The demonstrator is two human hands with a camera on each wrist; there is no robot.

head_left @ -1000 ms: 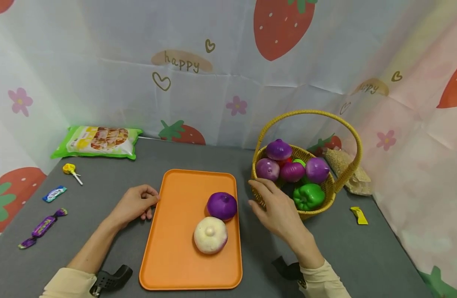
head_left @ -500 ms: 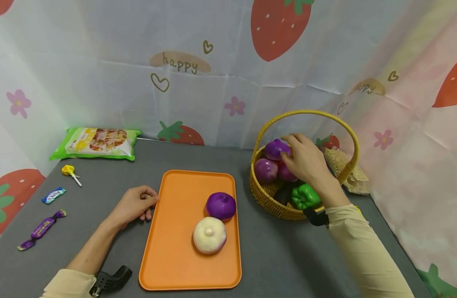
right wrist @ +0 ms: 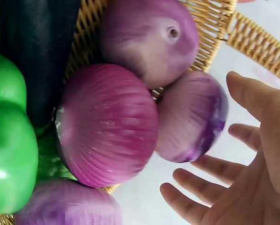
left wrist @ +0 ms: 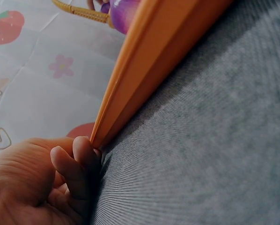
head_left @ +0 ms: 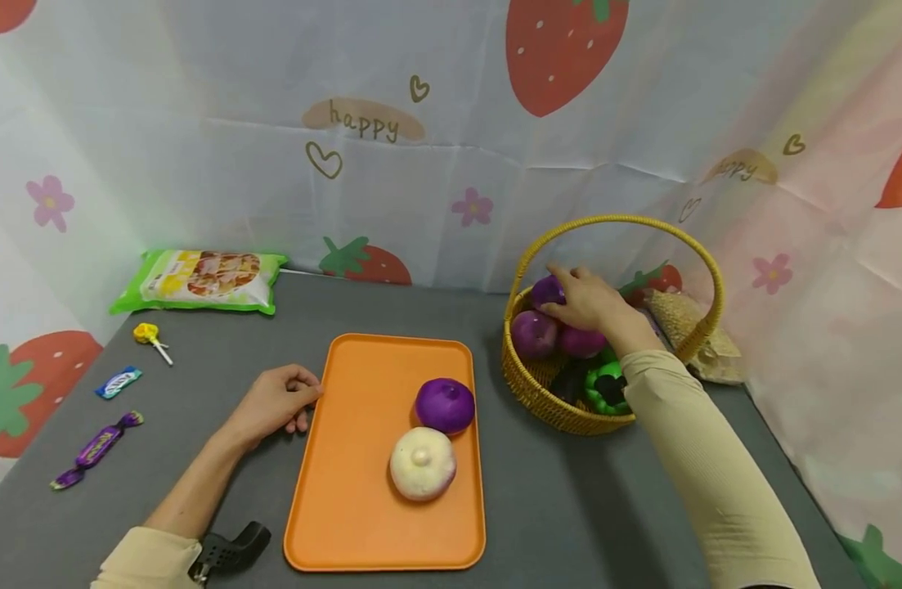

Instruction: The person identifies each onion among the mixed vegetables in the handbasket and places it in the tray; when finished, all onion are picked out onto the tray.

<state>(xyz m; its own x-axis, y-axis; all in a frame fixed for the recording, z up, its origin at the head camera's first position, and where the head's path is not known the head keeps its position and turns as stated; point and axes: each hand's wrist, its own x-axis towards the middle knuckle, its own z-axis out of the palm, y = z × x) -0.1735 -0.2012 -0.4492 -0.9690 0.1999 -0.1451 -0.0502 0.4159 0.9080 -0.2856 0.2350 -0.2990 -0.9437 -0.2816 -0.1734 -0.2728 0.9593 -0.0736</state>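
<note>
With its fingers spread, my right hand (head_left: 594,301) is over the back of the yellow wicker basket (head_left: 535,402). In the right wrist view, its fingertips are around the far side of a purple turnip (right wrist: 189,115), close to it without closing on it. Around that turnip lie a magenta onion (right wrist: 112,126), another purple turnip (right wrist: 147,42), a dark eggplant (right wrist: 39,42) and a green bell pepper (right wrist: 9,140). My left hand (head_left: 274,405) pinches the left rim of the orange tray (head_left: 355,491). A purple turnip (head_left: 445,405) and a whitish one (head_left: 423,464) sit on the tray.
On the left lie a green food packet (head_left: 208,282), a yellow lollipop (head_left: 147,334), a blue-white candy (head_left: 118,382) and a purple-wrapped candy (head_left: 97,447). A bag of grain (head_left: 689,331) stands behind the basket. The basket's handle (head_left: 620,218) arches overhead.
My right hand has moved from the basket's front left edge up and over to the turnip at the back. The left hand and the tray's turnips stay put.
</note>
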